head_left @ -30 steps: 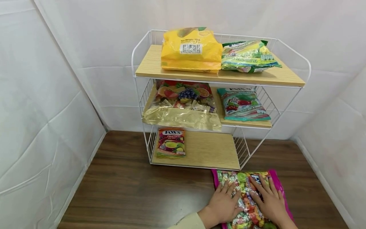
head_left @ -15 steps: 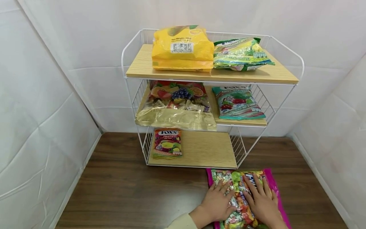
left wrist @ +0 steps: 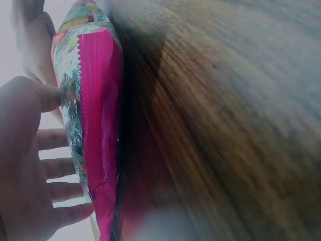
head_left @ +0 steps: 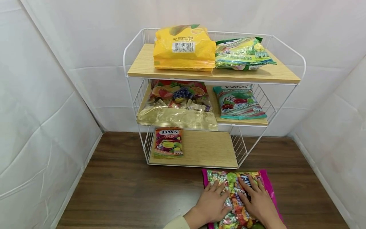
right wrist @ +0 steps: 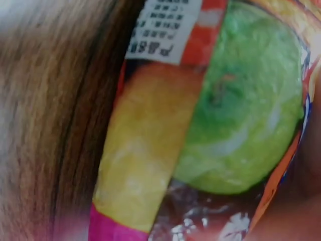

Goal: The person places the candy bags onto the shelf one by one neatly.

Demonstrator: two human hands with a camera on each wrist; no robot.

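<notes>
A large candy bag (head_left: 233, 190) with magenta edges and printed fruit lies flat on the brown table, just in front of the rack's lower right corner. My left hand (head_left: 211, 203) rests on its left half, fingers spread. On the right half lies my right hand (head_left: 258, 203), fingers stretched toward the rack. In the left wrist view, left fingertips and thumb touch the upper face of the bag (left wrist: 100, 110), whose pink sealed edge sits close along the wood. The right wrist view shows the bag's printed green fruit (right wrist: 241, 110) up close; the hand there is blurred.
A white wire rack with three wooden shelves (head_left: 208, 146) stands behind. It carries a yellow bag (head_left: 183, 57) and green bag (head_left: 243, 54) on top, a gold-and-red bag (head_left: 177, 116) and teal bag (head_left: 240, 103) midway, a small red bag (head_left: 168, 143) below. White cloth walls surround the table.
The candy bag has slid slightly left relative to the rack, with both hands moving along on it. The head view has also shifted a little.
</notes>
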